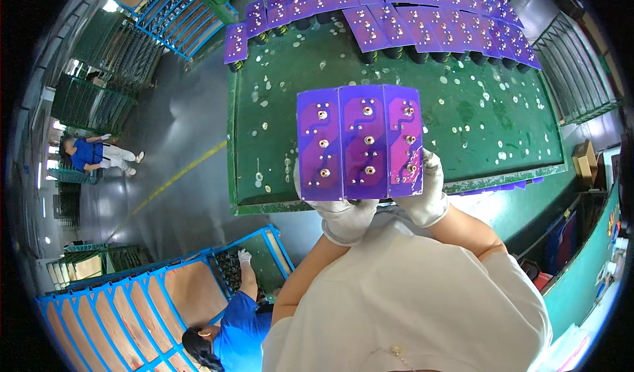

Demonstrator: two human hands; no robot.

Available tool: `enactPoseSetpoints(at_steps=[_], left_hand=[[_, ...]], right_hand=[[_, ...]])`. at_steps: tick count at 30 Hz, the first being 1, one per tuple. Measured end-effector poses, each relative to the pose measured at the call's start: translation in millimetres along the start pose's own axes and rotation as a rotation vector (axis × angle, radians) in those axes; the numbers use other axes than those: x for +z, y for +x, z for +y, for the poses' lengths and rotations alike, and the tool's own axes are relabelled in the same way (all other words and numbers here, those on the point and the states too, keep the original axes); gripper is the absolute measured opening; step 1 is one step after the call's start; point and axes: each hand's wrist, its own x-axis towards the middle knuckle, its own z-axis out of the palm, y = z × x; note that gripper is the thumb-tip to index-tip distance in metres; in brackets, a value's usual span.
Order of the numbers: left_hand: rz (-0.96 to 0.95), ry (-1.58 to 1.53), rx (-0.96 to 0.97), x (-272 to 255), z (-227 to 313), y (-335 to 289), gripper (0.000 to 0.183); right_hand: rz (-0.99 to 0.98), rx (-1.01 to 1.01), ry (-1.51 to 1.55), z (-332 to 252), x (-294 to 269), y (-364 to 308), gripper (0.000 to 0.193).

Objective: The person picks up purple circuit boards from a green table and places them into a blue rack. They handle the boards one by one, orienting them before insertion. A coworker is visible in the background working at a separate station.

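A purple circuit board panel (356, 157), made of three joined strips with solder joints facing up, is held in front of me above the near part of the green table. My left hand (349, 219), in a white glove, is closed on its lower edge from beneath; the panel hides most of the fingers. My right hand (426, 193), also gloved in white, grips the lower right edge with the thumb along the side. Dark round parts under the panel barely show between my hands.
More purple panels (436, 28) stand in rows on dark cylindrical parts along the far side of the green table (284, 108). A co-worker in blue (241, 326) reaches into a blue-framed rack (132, 306) at lower left. Another person (99, 154) is farther left. Metal racks (574, 68) stand right.
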Motion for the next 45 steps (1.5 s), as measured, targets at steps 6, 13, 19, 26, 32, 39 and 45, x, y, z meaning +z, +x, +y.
enactPoseSetpoints(at_steps=[6,13,19,26,32,39,45], left_hand=[[-0.047,0.093,-0.116,-5.1,-9.0,-16.0,0.061],[-0.028,0.077,-0.073,-12.4,-8.6,-21.8,0.053],[0.098,-0.023,-0.054,-8.7,-4.6,-5.4,0.041],[0.033,-0.22,-0.285,-12.8,-4.5,-12.7,0.05],[-0.057,-0.011,-0.108,-23.2,-11.7,-9.7,0.054],[0.023,0.056,-0.081,-13.2,0.0,2.9,0.062],[0.061,0.167,0.06,-18.5,1.8,19.6,0.065]], right_hand=[[0.0,-0.045,-0.095,2.9,3.6,-4.1,0.08],[-0.056,-0.058,-0.201,4.0,10.3,-4.0,0.089],[-0.197,-0.129,-0.299,5.2,10.0,1.1,0.079],[-0.171,-0.096,-0.289,4.8,14.8,0.5,0.087],[-0.169,-0.184,-0.345,9.3,5.5,2.6,0.084],[-0.117,-0.137,-0.277,6.7,7.5,-3.2,0.067],[-0.168,-0.18,-0.346,11.6,5.5,-7.4,0.062]])
